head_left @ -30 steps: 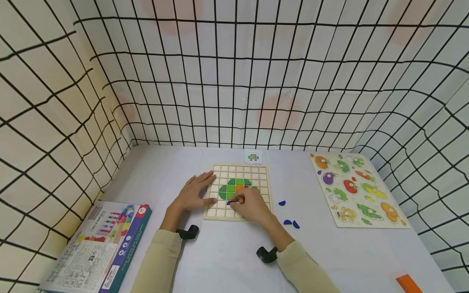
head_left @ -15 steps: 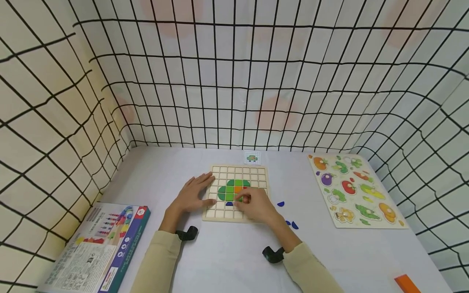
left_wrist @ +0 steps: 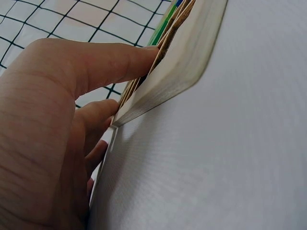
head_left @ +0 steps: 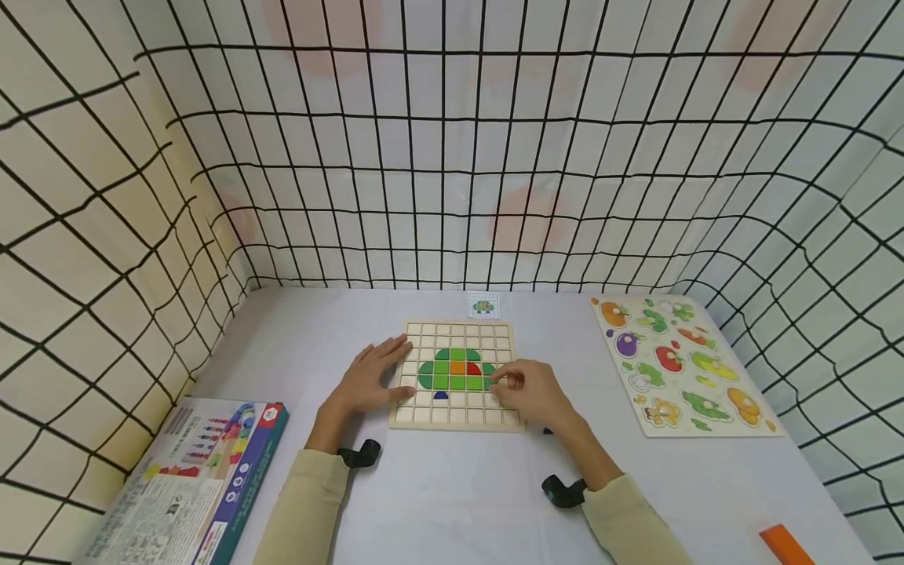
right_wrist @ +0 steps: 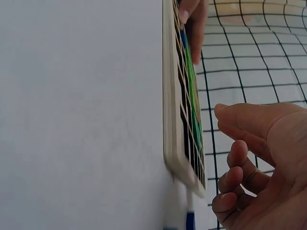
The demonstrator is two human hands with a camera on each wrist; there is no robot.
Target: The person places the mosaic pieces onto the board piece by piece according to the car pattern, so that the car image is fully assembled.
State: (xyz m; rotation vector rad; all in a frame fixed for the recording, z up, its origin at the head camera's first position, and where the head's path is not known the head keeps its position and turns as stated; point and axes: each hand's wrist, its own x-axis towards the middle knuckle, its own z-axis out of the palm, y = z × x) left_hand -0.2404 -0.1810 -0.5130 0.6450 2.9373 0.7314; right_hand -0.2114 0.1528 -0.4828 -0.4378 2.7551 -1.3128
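Note:
A wooden grid board (head_left: 452, 418) lies in the middle of the table. Set in its cells are green pieces (head_left: 450, 382), an orange square (head_left: 457, 367), a red piece (head_left: 473, 369) and one blue half-round piece (head_left: 441, 395). My left hand (head_left: 367, 379) rests at the board's left side, its thumb (left_wrist: 120, 62) touching the frame and its fingers stretched along the edge. Over the board's right edge hovers my right hand (head_left: 540, 392), thumb and forefinger close together, other fingers loosely curled, nothing visible between them. It mostly hides the loose blue pieces (right_wrist: 190, 221) on the table.
Behind the board lies a small pattern card (head_left: 483, 305). A vegetable puzzle board (head_left: 681, 420) is at the right, a printed box (head_left: 184, 479) at the left. An orange block (head_left: 785, 544) sits near front right. Black netting (head_left: 441, 196) surrounds the table.
My right hand has let go of the blue half-round piece, now in the board's lower rows, and has moved right to the board's edge. My left hand stays in place.

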